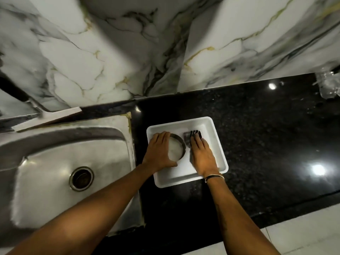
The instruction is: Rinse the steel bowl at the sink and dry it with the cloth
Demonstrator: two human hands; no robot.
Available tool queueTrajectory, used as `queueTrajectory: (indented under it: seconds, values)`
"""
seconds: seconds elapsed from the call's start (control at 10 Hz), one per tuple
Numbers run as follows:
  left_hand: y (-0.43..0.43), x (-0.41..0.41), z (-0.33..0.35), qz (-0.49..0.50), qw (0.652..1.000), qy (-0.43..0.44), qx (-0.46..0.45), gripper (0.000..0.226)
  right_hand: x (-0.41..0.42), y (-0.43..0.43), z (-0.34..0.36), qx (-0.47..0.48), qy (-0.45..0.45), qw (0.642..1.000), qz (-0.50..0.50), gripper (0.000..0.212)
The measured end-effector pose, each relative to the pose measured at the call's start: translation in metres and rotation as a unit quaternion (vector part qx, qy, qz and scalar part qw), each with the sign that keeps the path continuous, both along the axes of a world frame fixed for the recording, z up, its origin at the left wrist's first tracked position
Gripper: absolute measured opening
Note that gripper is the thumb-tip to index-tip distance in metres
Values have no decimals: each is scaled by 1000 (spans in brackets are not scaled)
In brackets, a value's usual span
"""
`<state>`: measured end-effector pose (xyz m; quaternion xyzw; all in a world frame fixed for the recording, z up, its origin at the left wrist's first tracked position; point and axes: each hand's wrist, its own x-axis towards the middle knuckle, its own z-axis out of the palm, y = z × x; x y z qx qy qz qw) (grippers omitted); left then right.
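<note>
A small round steel bowl [177,149] sits in the left half of a white plastic tray [219,144] on the black counter. My left hand [159,153] wraps around the bowl's left rim, thumb under its near edge. A dark striped cloth [193,136] lies in the tray's right half, just right of the bowl. My right hand [201,155] rests flat on the cloth with fingers stretched over it, covering its near part. The steel sink [55,162] with its round drain [81,178] is to the left of the tray.
Black granite counter [266,135] stretches to the right of the tray. A clear plastic bottle [329,83] lies at the far right corner. A marble-patterned wall [128,52] rises behind the counter. Pale floor tiles [303,232] show below the counter's front edge.
</note>
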<state>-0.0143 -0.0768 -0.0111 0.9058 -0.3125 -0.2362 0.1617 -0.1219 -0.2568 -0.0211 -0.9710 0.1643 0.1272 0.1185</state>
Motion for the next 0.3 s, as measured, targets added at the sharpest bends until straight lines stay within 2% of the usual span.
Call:
queueTrajectory:
  seconds: [0.1, 0.2, 0.3]
  values:
    - [1, 2, -7, -34, 999, -24, 36, 143, -2, 0, -11, -38, 47, 997, 45, 72]
    - [2, 5, -1, -59, 996, -38, 47, 145, -3, 1, -3, -25, 55, 997, 44, 74]
    - [10, 6, 3, -50, 997, -35, 40, 149, -1, 6, 8, 10, 12, 1000, 7, 74]
